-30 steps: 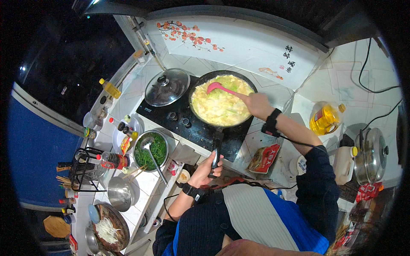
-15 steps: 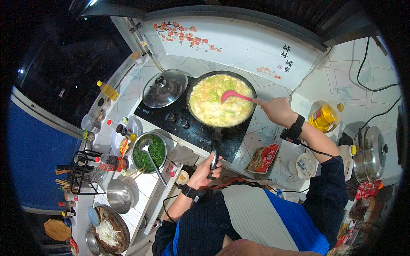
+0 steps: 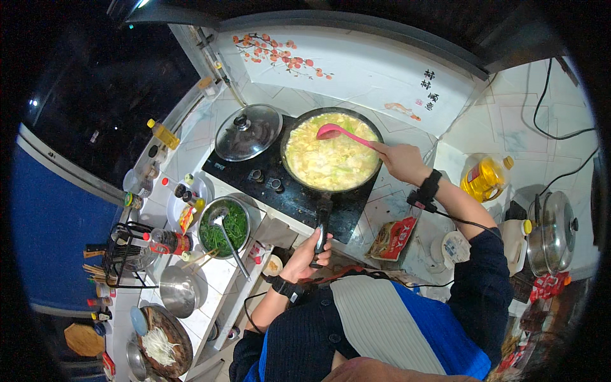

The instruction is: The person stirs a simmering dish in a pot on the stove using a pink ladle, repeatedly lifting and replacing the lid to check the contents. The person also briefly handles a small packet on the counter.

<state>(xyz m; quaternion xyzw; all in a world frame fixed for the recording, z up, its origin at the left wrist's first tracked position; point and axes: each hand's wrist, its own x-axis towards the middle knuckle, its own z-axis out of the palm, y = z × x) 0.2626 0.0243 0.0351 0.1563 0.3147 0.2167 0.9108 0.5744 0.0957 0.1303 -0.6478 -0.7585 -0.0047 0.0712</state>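
A frying pan (image 3: 323, 205) full of pale yellow-green food in light broth (image 3: 328, 159) sits on the black cooktop (image 3: 245, 181). My left hand (image 3: 307, 256) is wrapped round the pan's black handle, which points toward me. In my right hand (image 3: 402, 163) is the handle of a pink ladle (image 3: 330, 131); its bowl is over the far left part of the food. A glass lid (image 3: 248, 132) with a black knob lies left of the pan on the cooktop.
Left of the cooktop stand a steel bowl (image 3: 249, 222) of green vegetables with a slotted spoon, an empty-looking steel pot (image 3: 180, 291), and a round chopping board (image 3: 185, 347) with white shreds. Right are a red food packet (image 3: 393, 238), an oil bottle (image 3: 485, 179) and a steamer pot (image 3: 550, 232).
The pink ladle has moved up and left across the pan, and its bowl shows more fully. My right hand has followed slightly leftward. My left hand stays on the handle.
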